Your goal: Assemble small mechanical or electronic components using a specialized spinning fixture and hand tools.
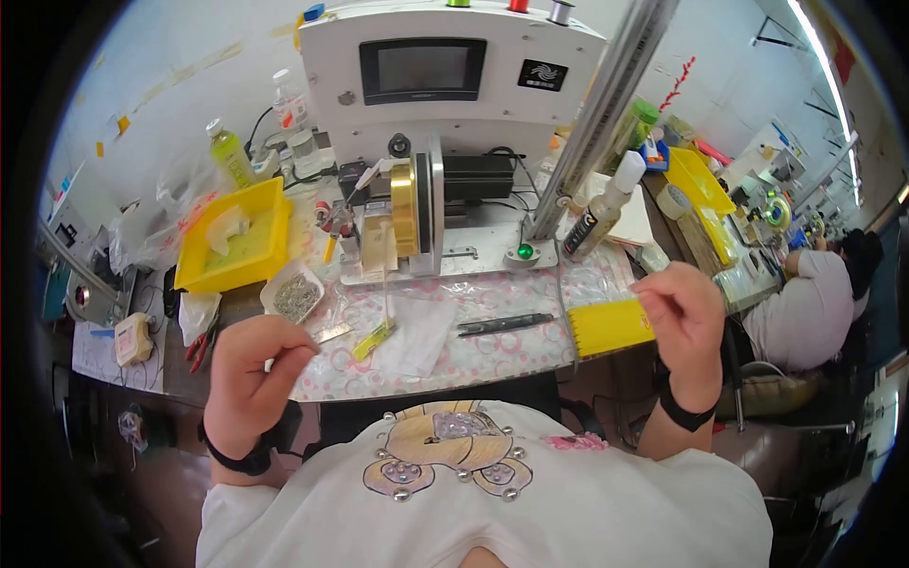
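Observation:
My left hand (254,374) is raised at the table's front left edge, thumb and fingers curled into a pinch. Anything between those fingertips is too small to make out. Across at the right, my right hand (686,327) is also closed, fingertips bent in beside a yellow zigzag-edged pouch (611,328); I cannot make out anything in it. Close to my left fingertips lie a small metal piece (332,332) and a white dish (292,292) of small metal parts. Between the hands are a yellow clip-like piece (373,340), a white tissue (417,336) and black tweezers (506,325).
A white machine (454,118) with a screen and a gold wheel (404,208) fills the back. Yellow bins (237,270) stand left and right. A spray bottle (603,208) stands by the metal post (592,123). Red-handled pliers (201,348) lie at left. Another person (805,308) sits far right.

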Demonstrator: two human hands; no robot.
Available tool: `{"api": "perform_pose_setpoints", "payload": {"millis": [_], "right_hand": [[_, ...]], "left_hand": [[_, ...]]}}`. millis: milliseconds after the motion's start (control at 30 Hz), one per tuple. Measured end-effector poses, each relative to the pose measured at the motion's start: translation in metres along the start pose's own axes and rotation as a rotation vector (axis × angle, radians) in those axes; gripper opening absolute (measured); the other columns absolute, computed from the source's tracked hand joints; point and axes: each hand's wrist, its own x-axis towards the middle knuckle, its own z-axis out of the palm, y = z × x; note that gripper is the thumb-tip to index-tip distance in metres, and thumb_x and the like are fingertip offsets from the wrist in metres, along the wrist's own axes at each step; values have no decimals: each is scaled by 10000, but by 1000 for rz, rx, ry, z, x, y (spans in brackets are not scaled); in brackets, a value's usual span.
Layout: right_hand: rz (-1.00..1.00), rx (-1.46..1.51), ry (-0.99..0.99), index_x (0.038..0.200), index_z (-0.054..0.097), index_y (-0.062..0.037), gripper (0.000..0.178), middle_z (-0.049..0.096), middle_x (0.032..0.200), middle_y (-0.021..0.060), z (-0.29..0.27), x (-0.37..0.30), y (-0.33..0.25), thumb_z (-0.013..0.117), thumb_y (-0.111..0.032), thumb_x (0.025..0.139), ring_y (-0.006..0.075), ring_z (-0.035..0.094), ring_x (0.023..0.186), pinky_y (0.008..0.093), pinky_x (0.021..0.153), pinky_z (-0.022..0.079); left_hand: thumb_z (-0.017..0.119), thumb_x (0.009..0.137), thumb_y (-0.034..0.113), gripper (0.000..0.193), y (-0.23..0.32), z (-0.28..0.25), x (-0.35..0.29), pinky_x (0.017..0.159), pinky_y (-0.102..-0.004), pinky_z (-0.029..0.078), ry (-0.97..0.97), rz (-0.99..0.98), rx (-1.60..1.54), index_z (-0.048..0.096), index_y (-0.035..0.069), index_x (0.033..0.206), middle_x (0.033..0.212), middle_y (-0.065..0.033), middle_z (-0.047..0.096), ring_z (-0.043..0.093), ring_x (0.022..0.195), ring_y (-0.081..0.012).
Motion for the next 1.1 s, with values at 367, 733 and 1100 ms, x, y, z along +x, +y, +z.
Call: {"api": "perform_pose_setpoints", "payload": {"millis": [367, 733, 1100], "right_hand": [[267, -40, 180, 809, 625, -15, 85, 611, 780, 63, -67, -38, 24, 569, -80, 808, 179, 571, 746, 278, 677, 432], [556, 200, 428, 894, 599, -25, 123, 380, 613, -74, -123, -77, 103, 567, -142, 871, 7, 259, 503, 194, 454, 181], [32, 926, -493, 1356, 247, -35, 719, 426, 1271, 173, 77, 3, -62, 662, -236, 805, 244, 439, 1154, 342, 927, 388]], "left_hand": [[477, 909, 112, 132, -71, -66, -42, 496, -207, 206, 627, -88, -538, 530, 15, 836, 603, 26, 350, 272, 535, -56], [503, 881, 80, 93, -73, -63, -49, 426, -187, 169, 563, -243, -370, 551, 39, 811, 568, 86, 334, 265, 477, 0], [593, 712, 45, 44, 33, 78, 29, 552, -379, 446, -166, 293, 92, 572, 70, 741, 711, -105, 583, 565, 650, -311]]}}
